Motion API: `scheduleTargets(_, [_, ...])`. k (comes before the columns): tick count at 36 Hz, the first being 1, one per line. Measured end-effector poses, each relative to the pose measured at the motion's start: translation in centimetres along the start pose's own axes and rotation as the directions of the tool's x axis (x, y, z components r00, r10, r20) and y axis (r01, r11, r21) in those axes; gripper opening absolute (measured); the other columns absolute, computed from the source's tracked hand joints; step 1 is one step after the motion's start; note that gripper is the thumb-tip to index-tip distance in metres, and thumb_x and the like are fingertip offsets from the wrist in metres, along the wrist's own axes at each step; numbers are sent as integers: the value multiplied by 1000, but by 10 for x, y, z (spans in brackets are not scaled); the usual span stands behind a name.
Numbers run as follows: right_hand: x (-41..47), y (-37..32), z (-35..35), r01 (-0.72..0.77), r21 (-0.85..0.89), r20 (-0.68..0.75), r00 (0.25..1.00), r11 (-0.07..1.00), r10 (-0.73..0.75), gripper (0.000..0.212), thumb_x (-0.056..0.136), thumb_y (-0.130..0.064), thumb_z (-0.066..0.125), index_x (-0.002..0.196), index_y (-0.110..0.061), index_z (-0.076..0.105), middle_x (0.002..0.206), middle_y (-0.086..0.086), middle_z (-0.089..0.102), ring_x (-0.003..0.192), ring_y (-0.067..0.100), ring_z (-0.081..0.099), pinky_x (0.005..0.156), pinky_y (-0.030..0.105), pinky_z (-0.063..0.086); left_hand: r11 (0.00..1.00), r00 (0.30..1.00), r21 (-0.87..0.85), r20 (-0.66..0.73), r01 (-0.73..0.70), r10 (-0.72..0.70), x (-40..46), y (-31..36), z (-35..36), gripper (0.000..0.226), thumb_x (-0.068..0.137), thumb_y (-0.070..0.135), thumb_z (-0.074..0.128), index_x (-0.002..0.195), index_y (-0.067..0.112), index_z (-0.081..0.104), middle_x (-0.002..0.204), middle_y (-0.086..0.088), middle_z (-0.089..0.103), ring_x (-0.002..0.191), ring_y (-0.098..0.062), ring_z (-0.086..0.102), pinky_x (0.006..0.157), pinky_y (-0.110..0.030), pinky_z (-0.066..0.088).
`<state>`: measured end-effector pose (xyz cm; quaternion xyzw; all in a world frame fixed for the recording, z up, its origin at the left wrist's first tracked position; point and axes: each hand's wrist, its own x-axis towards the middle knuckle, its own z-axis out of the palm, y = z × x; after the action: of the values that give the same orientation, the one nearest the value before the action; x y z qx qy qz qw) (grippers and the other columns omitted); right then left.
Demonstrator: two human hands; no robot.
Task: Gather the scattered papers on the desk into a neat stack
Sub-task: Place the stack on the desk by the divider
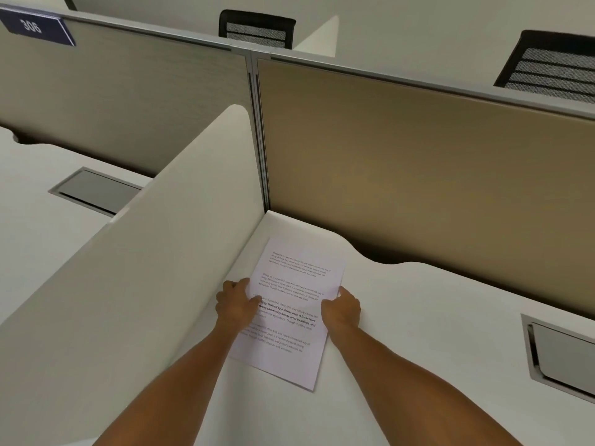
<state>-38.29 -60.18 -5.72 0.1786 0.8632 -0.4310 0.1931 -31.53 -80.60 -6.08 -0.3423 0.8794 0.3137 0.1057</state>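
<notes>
Squaring looks like the step in hand: left hand (235,304) and right hand (342,309) each pinch a side edge of the papers (289,313), lying on the tabletop (418,333) beside the white divider (145,252); next, probably tapping edges flush.

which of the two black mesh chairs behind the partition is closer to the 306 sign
The chair at top centre, its backrest rising behind the grey partition. The other chair sits far right, behind the tan panel, farther from the 306 sign.

divider (167,239) left, desk (434,333) open right
</notes>
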Motion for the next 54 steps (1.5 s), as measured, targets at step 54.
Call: scheduleTargets(54, [-5, -16, -26, -114, 126, 154, 984, 985, 94, 68, 93, -13, 58, 155, -14, 30, 153, 12, 45, 133, 32, 52, 107, 45, 50, 992, 998, 124, 61, -7, 0, -17, 13, -13, 79, 89, 48, 61, 150, 16, 24, 149, -15, 27, 134, -37, 30, 107, -46, 36])
